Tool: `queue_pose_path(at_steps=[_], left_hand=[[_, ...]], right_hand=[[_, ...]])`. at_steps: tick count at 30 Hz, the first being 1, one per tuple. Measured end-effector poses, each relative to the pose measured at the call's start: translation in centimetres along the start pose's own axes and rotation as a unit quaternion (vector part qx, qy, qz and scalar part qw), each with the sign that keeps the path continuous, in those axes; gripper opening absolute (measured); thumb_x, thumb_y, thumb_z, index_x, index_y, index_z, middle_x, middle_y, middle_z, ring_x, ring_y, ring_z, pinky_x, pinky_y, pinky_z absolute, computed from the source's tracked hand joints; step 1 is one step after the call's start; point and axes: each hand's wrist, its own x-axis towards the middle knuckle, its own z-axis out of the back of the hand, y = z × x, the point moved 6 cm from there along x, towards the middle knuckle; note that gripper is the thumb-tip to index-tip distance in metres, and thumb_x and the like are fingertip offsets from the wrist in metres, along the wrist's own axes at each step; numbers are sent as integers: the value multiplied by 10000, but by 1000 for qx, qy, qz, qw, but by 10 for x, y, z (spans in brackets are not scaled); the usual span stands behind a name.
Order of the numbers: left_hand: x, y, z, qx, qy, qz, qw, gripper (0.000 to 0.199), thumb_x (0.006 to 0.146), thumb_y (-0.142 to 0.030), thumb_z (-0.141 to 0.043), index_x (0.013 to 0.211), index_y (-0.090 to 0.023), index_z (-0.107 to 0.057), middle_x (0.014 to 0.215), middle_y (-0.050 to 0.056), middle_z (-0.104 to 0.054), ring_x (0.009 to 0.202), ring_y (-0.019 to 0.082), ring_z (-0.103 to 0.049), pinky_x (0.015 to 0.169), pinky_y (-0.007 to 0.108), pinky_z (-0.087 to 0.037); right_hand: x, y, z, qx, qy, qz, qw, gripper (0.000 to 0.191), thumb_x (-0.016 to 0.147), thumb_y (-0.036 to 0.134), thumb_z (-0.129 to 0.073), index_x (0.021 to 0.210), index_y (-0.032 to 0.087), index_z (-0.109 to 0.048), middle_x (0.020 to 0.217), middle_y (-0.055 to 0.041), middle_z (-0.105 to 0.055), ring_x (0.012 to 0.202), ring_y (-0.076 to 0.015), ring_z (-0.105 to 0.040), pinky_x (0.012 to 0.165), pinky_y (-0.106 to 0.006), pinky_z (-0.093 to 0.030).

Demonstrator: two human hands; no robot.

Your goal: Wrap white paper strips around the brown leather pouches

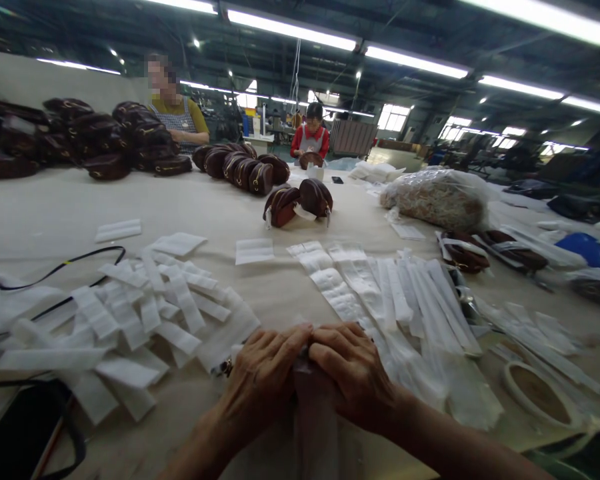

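At the near middle of the table, my left hand (267,373) and my right hand (353,373) are side by side, thumbs close together and fingers curled over a small dark bag that they mostly hide. Between the wrists a pale, see-through strip (314,407) runs from the bag toward me. A metal fitting (225,367) pokes out beside my left hand. Many loose white foam strips (130,313) lie heaped to the left. Longer white strips (400,300) are spread to the right, close to my right hand.
Two dark brown bags (300,202) stand mid-table, with a row of brown bags (240,167) and a big pile (100,137) behind. A filled plastic bag (437,199) and a tape roll (537,393) are at right. Two co-workers (180,120) are across the table.
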Motion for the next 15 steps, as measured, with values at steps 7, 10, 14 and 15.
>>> queue_pose_path(at_steps=[7, 10, 14, 15], left_hand=[[-2, -1, 1, -32, 29, -3, 999, 304, 921, -216, -403, 1189, -133, -519, 1060, 92, -687, 851, 183, -636, 729, 312, -466], [0, -1, 1, -25, 56, 4, 998, 273, 937, -237, -397, 1145, -151, -552, 1043, 67, -692, 838, 185, -626, 714, 317, -452], [1, -1, -1, -21, 52, 15, 998, 262, 937, -216, -399, 1128, -163, -572, 1016, 50, -702, 851, 190, -604, 716, 321, -428], [0, -1, -1, -16, 38, 19, 999, 263, 934, -210, -408, 1136, -172, -573, 1019, 47, -703, 877, 198, -594, 732, 327, -420]], right_hand=[[0, 9, 5, 9, 39, -10, 999, 155, 840, 161, -514, 981, 158, -577, 968, -95, -647, 926, -217, -573, 815, -359, -424], [2, -6, 23, 87, 41, -23, 995, 256, 805, 123, -489, 1047, 156, -568, 976, -90, -638, 927, -205, -581, 816, -354, -439], [-8, -70, 38, 177, -25, -148, 973, 202, 842, 129, -513, 1009, 182, -614, 979, -65, -646, 971, -177, -591, 852, -322, -464], [-12, -87, 31, 204, -13, -178, 963, 162, 842, 152, -541, 970, 182, -636, 956, -57, -659, 952, -173, -605, 846, -317, -471]])
